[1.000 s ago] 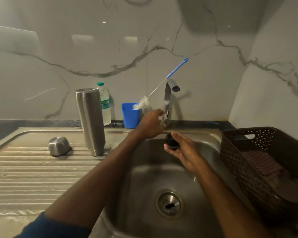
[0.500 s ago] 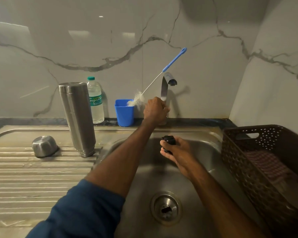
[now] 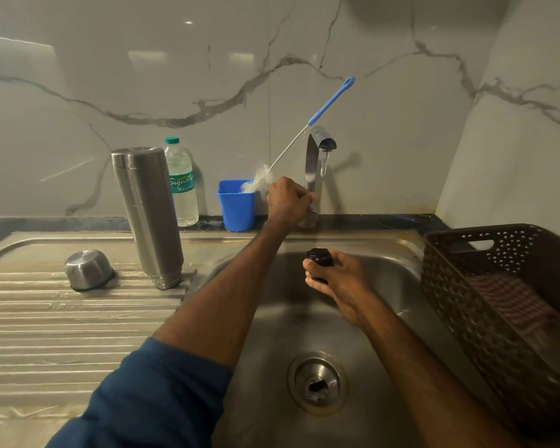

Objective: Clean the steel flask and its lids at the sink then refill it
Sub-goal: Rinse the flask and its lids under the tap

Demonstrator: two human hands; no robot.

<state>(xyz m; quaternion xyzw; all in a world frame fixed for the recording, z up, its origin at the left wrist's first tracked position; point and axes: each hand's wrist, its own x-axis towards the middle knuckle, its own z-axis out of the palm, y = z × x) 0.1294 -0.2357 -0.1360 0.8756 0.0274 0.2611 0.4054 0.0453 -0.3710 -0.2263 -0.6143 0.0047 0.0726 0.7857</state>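
Head view: L hand is curled round the tap low on its stem, water running from the spout. R hand grips the black lid over the sink. Steel flask stands neck-down on the drainboard surface, left of the basin, w/ steel cap near it.

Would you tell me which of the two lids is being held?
The black lid, in the right hand over the sink; the steel lid rests on the drainboard.
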